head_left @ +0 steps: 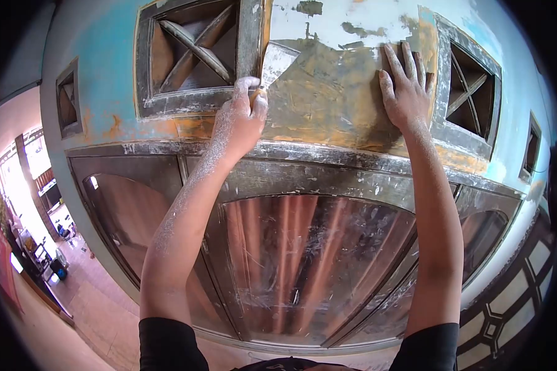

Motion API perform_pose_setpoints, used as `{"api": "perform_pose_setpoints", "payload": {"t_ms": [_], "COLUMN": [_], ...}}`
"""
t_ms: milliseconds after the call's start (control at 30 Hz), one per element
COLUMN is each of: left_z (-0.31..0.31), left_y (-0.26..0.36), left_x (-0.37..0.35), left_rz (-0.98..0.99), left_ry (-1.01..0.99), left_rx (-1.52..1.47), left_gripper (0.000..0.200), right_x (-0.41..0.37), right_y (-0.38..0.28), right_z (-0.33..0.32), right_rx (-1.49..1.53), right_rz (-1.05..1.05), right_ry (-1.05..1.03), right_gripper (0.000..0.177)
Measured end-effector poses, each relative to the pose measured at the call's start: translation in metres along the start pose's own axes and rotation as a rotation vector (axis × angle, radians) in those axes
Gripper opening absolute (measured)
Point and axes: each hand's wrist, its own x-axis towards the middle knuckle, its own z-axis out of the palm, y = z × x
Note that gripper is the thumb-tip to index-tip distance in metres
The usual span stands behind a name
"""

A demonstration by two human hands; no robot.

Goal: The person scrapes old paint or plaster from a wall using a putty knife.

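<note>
Dusted with white powder, my left hand (244,115) is closed around the handle of a scraper (280,63). The scraper's flat blade lies against the wall beside the right edge of the left wooden vent frame (185,102). Higher on the right, my right hand (408,93) rests with fingers spread on the wall patch (328,93), near the right vent frame (495,80). The patch is brownish and scraped, with orange smears and white paint along its top. Nothing shows in my right hand.
Below the patch runs a worn wooden ledge (328,156) over glass panes (315,266) with reddish curtains behind. A doorway with a tiled floor (99,309) lies at the left. A dark patterned grille (507,297) stands at the lower right.
</note>
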Motion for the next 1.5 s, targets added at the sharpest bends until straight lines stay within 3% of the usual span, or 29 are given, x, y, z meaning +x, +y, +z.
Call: {"api": "perform_pose_setpoints", "payload": {"t_ms": [100,233,333,400,467,533,767,833,1133,1233,1500], "left_z": [-0.012,-0.004,-0.004,-0.007,-0.007,-0.017,0.0,0.002,-0.004,-0.001,0.012], "left_y": [0.004,-0.009,-0.009,-0.003,0.003,0.02,0.033,0.031,0.039,0.041,0.046], "left_x": [-0.009,-0.013,-0.012,-0.011,-0.009,-0.007,-0.001,0.011,0.016,0.018,0.031], "left_rz": [-0.02,0.151,0.259,0.175,0.247,0.1,0.083,0.138,0.142,0.184,0.194], "left_ry": [-0.152,-0.06,0.0,-0.063,-0.014,-0.152,-0.207,-0.117,-0.148,-0.081,-0.016], "left_rx": [-0.2,-0.241,-0.152,-0.099,-0.045,0.168,0.359,0.384,0.405,0.364,0.352], "left_gripper": [0.047,0.048,0.049,0.047,0.049,0.055,0.072,0.076,0.073,0.067,0.068], "right_x": [-0.002,-0.002,-0.001,0.002,0.005,0.011,0.007,0.006,0.025,0.031,0.03], "right_y": [0.001,0.0,0.0,-0.001,-0.004,-0.01,-0.011,-0.011,-0.018,-0.038,-0.04], "right_z": [0.001,0.002,0.001,-0.002,-0.004,-0.002,0.001,0.002,-0.006,-0.026,-0.034], "right_rx": [0.01,-0.027,-0.033,-0.026,-0.002,0.005,-0.017,-0.016,-0.016,0.2,0.127], "right_rz": [-0.005,-0.009,-0.005,-0.005,-0.015,-0.028,-0.027,-0.031,-0.029,0.134,0.127], "right_ry": [0.002,0.002,-0.011,-0.016,-0.026,-0.018,0.002,0.016,0.05,-0.181,-0.171], "right_gripper": [0.055,0.056,0.057,0.057,0.057,0.057,0.058,0.058,0.06,0.065,0.064]}}
